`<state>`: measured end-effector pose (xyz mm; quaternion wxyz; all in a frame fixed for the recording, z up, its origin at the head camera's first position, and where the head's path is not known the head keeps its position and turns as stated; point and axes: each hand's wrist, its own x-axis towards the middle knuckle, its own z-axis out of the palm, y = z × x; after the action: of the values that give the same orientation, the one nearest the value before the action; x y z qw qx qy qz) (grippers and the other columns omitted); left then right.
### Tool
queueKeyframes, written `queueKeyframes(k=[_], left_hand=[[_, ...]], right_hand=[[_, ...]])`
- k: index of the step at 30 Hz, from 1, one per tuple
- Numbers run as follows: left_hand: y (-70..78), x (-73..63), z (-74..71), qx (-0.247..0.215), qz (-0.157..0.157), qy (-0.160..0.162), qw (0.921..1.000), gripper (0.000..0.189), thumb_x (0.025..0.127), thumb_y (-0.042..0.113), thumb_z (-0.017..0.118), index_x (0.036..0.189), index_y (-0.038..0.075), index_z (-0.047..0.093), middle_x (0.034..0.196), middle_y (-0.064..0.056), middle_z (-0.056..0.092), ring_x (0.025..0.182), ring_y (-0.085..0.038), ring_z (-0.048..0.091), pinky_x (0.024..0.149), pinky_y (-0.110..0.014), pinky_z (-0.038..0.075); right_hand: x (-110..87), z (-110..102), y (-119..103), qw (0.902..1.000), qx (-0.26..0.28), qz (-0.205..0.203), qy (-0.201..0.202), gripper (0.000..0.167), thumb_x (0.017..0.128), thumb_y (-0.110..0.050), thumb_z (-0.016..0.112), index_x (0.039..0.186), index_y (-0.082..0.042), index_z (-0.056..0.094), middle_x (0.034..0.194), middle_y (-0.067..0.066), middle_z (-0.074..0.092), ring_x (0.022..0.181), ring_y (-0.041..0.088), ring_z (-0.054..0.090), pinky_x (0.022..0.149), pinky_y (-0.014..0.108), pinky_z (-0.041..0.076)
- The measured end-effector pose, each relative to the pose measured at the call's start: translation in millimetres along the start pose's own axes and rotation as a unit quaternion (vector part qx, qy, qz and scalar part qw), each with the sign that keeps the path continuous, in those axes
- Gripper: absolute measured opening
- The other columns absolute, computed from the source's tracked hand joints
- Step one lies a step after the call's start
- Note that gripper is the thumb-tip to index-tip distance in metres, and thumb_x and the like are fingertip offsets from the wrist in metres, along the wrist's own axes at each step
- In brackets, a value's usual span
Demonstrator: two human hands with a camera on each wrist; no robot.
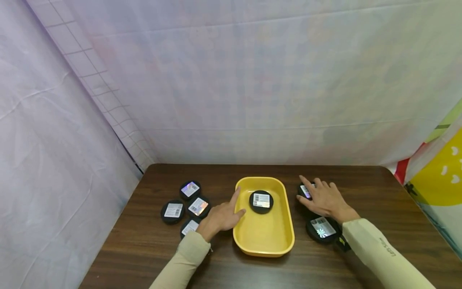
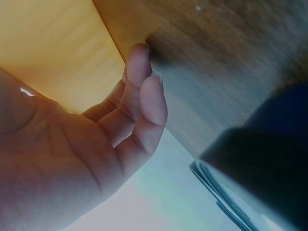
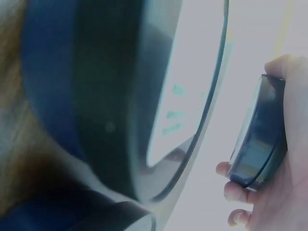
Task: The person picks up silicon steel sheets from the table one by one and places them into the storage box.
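At the left wall of the yellow tray (image 1: pixel 288 216), my left hand (image 1: pixel 223 216) holds the side, thumb over the rim and curled fingers (image 2: pixel 153 103) outside. One round black case (image 1: pixel 256 206) with a white barcode label lies inside the tray. To the right, my right hand (image 1: pixel 323 200) is over another round black case (image 1: pixel 305 192); in the right wrist view, thumb and fingers grip this case (image 3: pixel 262 134) by its edge. Its label is partly covered by the hand in the head view. A larger-looking black case (image 1: pixel 323 229) sits below the right hand.
Left of the tray several similar cases (image 1: pixel 173 211) lie grouped, one partly behind my left wrist. A small dark item with a yellow mark (image 1: pixel 343 243) shows by my right sleeve. Pale cloth (image 1: pixel 252 100) hangs behind the brown wooden table (image 1: pixel 140 249).
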<state>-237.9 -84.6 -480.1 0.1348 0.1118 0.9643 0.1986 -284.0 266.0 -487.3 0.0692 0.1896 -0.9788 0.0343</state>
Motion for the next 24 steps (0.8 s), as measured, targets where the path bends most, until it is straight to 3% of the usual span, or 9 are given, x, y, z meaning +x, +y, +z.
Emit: queueKeyframes(k=[17,24], left_hand=[[-0.1,-0.1,0.3,0.002,0.002,0.001,1.0000,0.077,0.101,0.052,0.043,0.160,0.034,-0.002,0.131,-0.016,0.063,0.101,-0.029,0.065,0.085,-0.045,0.049],[0.7,0.5,-0.1,0.008,0.006,0.006,0.9999,0.077,0.101,0.050,0.044,0.160,0.032,-0.002,0.125,-0.016,0.066,0.094,-0.027,0.065,0.082,-0.044,0.050]], right_hand=[[2.2,-6.5,-7.8,0.9998,-0.003,-0.010,0.019,0.076,0.095,-0.058,0.052,0.152,-0.010,0.038,0.115,0.024,0.058,0.095,0.039,0.061,0.078,0.054,0.041],[6.3,-14.3,-14.3,0.9998,-0.009,-0.010,0.017,0.077,0.095,-0.060,0.050,0.154,-0.012,0.036,0.118,0.024,0.057,0.095,0.038,0.061,0.077,0.052,0.040]])
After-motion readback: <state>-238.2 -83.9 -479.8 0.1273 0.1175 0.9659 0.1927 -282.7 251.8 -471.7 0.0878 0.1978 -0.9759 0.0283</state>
